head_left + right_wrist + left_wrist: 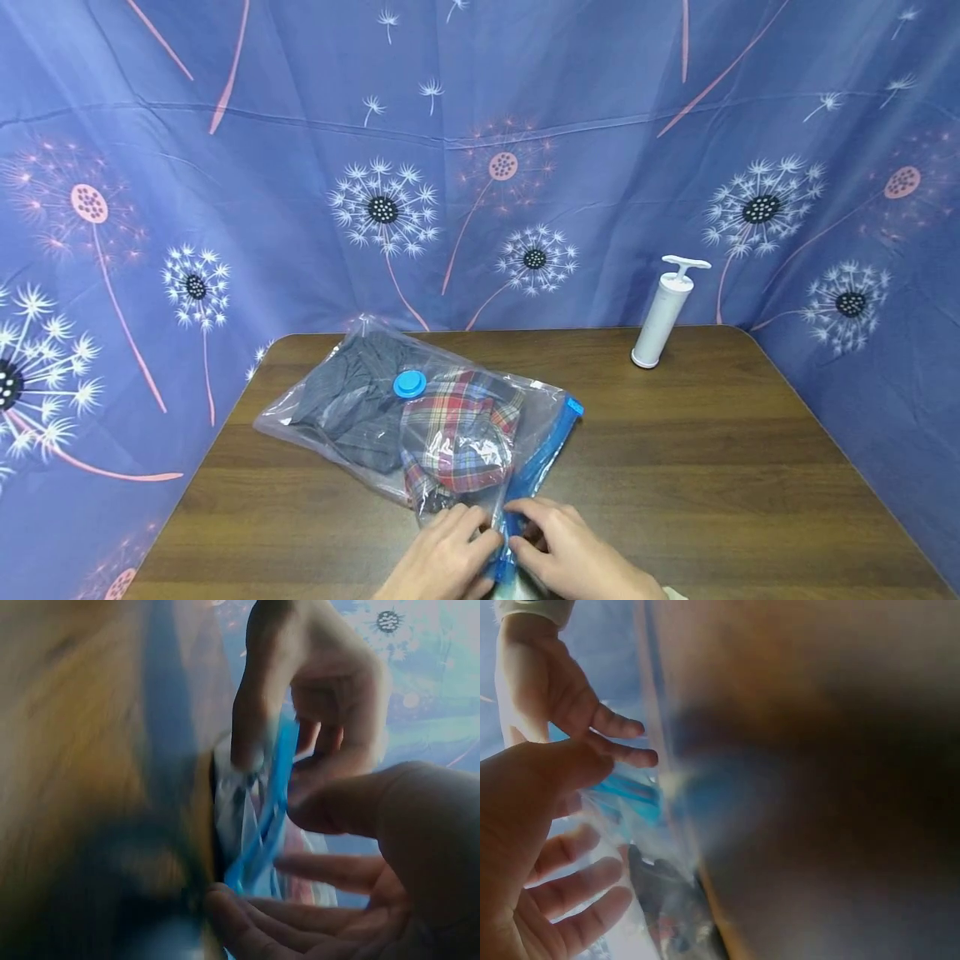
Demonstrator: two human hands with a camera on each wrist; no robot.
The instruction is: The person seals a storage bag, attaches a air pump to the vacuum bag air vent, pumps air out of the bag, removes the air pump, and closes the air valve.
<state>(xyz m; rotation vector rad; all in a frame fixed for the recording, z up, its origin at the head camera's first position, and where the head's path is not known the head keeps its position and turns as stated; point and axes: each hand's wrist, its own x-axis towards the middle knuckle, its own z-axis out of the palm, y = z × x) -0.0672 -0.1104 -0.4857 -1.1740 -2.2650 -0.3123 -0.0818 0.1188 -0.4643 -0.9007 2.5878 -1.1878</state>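
A clear vacuum storage bag [536,412] lies slantwise on the table with clothes inside it. Through the plastic show a dark grey garment [352,392] and a red, yellow and blue plaid garment [457,433]. A round blue valve cap [409,383] sits on its top face. Blue zip strip [551,446] edges the bag's right end. At the strip's near end, my left hand [448,552] pinches the edge between thumb and fingers. My right hand [566,546] holds the same blue strip [281,769] from the other side, its thumb and fingers around it.
A white hand pump [662,321] with a T-shaped handle stands at the back right of the brown wooden table [712,467]. Blue dandelion-print cloth [480,167] hangs behind the table and along both sides.
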